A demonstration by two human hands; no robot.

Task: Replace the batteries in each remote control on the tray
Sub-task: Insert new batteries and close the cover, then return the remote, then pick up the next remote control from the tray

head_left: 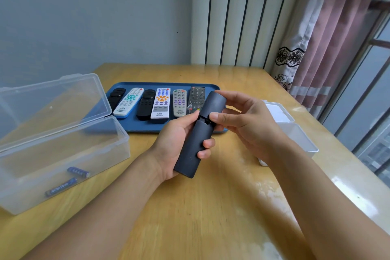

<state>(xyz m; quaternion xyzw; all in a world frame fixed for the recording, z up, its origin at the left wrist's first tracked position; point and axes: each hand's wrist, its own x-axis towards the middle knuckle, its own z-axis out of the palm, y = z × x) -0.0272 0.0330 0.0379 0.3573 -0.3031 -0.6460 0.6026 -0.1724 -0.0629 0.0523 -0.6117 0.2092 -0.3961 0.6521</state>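
Both hands, left hand (177,139) and right hand (242,124), grip dark remote (198,135), hiding its buttons.

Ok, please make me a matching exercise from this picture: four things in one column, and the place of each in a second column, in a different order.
Things:
1. dark remote
2. two batteries
3. white box
4. six remotes

Places:
A. on the blue tray
B. inside the clear box
C. held in both hands, left hand and right hand
D. on the table, behind the right hand

Pairs: 1-C, 2-B, 3-D, 4-A
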